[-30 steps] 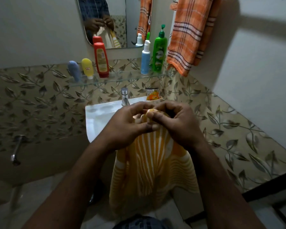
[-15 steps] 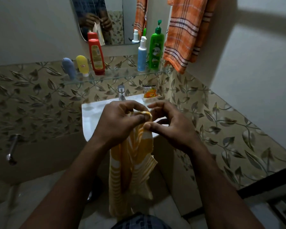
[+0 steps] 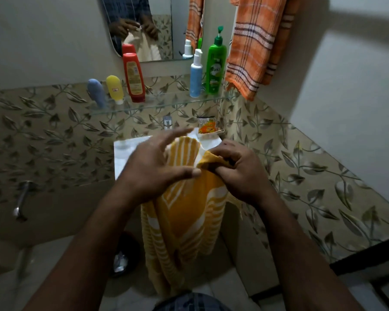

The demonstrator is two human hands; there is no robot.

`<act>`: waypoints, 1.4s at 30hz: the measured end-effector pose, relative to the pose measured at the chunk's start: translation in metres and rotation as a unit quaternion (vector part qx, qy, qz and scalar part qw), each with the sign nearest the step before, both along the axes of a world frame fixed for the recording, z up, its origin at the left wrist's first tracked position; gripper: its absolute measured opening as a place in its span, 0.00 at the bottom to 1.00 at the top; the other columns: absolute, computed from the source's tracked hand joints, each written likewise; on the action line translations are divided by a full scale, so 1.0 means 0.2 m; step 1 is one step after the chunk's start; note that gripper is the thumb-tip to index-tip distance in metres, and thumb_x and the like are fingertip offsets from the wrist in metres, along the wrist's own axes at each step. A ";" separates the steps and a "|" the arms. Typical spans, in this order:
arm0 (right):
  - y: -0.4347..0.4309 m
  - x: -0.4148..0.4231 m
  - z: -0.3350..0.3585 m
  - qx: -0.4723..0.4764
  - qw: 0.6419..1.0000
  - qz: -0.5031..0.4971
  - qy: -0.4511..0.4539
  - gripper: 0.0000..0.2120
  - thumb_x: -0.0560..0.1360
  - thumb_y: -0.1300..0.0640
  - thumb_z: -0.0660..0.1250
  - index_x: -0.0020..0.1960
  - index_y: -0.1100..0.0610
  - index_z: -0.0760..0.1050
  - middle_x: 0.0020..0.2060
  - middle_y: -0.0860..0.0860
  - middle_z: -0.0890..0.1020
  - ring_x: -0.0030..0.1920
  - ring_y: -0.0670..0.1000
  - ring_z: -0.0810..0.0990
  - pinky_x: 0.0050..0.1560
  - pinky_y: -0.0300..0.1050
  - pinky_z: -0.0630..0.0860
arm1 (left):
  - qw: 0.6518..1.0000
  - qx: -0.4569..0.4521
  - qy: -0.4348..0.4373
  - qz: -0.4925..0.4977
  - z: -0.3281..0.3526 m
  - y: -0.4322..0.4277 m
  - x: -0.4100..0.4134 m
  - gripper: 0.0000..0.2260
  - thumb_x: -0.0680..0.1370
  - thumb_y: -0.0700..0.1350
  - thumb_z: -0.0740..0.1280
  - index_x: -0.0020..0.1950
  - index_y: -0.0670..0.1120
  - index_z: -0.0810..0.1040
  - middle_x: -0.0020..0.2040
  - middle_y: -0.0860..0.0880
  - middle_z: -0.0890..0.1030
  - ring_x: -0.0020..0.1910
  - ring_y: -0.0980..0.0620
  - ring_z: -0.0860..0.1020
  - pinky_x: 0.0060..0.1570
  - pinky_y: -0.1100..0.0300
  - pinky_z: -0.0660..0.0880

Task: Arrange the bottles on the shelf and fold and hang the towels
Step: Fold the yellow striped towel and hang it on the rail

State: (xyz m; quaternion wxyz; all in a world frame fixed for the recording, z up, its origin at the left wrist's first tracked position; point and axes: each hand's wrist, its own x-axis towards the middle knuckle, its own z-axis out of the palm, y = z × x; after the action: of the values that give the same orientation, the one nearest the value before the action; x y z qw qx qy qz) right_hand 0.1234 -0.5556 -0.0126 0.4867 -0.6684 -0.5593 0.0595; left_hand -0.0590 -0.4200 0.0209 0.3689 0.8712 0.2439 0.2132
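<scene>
A yellow towel with white stripes (image 3: 184, 212) hangs in front of me over the white sink (image 3: 126, 153). My right hand (image 3: 238, 173) pinches a bunched corner of it. My left hand (image 3: 153, 169) has its fingers spread and straight, with the towel draped over them. On the glass shelf (image 3: 162, 104) stand a blue tube (image 3: 96, 93), a yellow tube (image 3: 115, 89), a red bottle (image 3: 133, 77), a light-blue spray bottle (image 3: 196, 75) and a green pump bottle (image 3: 215, 66). An orange checked towel (image 3: 254, 43) hangs on the wall at the upper right.
A mirror (image 3: 144, 25) above the shelf reflects my hands and the towel. A tap (image 3: 167, 122) and an orange sachet (image 3: 207, 127) sit at the back of the sink. A wall tap (image 3: 20, 203) sticks out at the left. Tiled walls close the corner.
My left hand has opened its fingers under the towel, and my right hand has taken a corner and drawn it to the right. The towel now spreads wider between my hands.
</scene>
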 end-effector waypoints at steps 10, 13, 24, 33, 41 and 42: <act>-0.01 0.01 -0.14 -0.124 0.973 0.075 0.179 0.18 0.72 0.43 0.77 0.47 0.58 0.82 0.43 0.60 0.84 0.44 0.63 0.83 0.47 0.65 0.80 | 0.975 -0.081 -0.198 0.056 -0.06 0.02 0.03 0.06 0.72 0.49 0.75 0.42 0.49 0.81 0.38 0.51 0.81 0.38 0.52 0.79 0.40 0.51 0.77; -0.04 0.01 -0.28 -0.126 0.973 0.095 0.168 0.07 0.75 0.56 0.76 0.47 0.60 0.82 0.42 0.61 0.84 0.45 0.63 0.83 0.50 0.67 0.79 | 0.967 -0.091 -0.209 0.111 -0.05 0.06 0.00 0.03 0.72 0.47 0.73 0.41 0.51 0.80 0.38 0.55 0.81 0.38 0.55 0.78 0.39 0.55 0.77; 0.00 0.00 0.04 0.046 0.998 0.017 0.040 0.05 0.77 0.54 0.75 0.48 0.56 0.85 0.40 0.48 0.86 0.40 0.49 0.84 0.40 0.51 0.80 | 0.997 0.006 -0.071 -0.043 -0.15 -0.08 0.13 0.09 0.73 0.51 0.80 0.50 0.56 0.84 0.43 0.59 0.84 0.39 0.64 0.79 0.40 0.60 0.74; -0.18 0.14 -0.18 -0.112 0.992 -0.026 0.044 0.07 0.77 0.62 0.75 0.48 0.50 0.86 0.40 0.44 0.87 0.40 0.44 0.85 0.41 0.49 0.80 | 0.972 -0.097 -0.189 0.105 -0.12 0.00 0.04 0.04 0.74 0.48 0.71 0.42 0.49 0.79 0.38 0.55 0.79 0.37 0.53 0.77 0.38 0.53 0.75; -0.12 0.05 0.05 -0.025 0.994 -0.008 0.104 0.07 0.77 0.61 0.74 0.51 0.51 0.81 0.46 0.46 0.85 0.47 0.44 0.85 0.46 0.43 0.80 | 0.985 -0.144 -0.061 -0.069 -0.14 -0.13 0.08 0.25 0.70 0.48 0.77 0.65 0.60 0.77 0.61 0.60 0.84 0.38 0.48 0.82 0.41 0.46 0.81; -0.10 0.03 0.06 -0.014 0.995 -0.027 0.095 0.08 0.74 0.57 0.77 0.48 0.50 0.79 0.42 0.46 0.85 0.42 0.44 0.84 0.41 0.43 0.79 | 0.988 -0.122 -0.071 -0.067 -0.16 -0.15 0.11 0.18 0.72 0.50 0.77 0.61 0.57 0.81 0.55 0.57 0.86 0.40 0.47 0.83 0.41 0.43 0.81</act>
State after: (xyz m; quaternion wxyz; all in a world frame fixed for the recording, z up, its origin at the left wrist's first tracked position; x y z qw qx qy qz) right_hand 0.1289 -0.5759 -0.0008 0.5299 -0.6814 -0.4911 0.1172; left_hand -0.0377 -0.4498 -0.0108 0.5022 0.8168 0.1821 0.2177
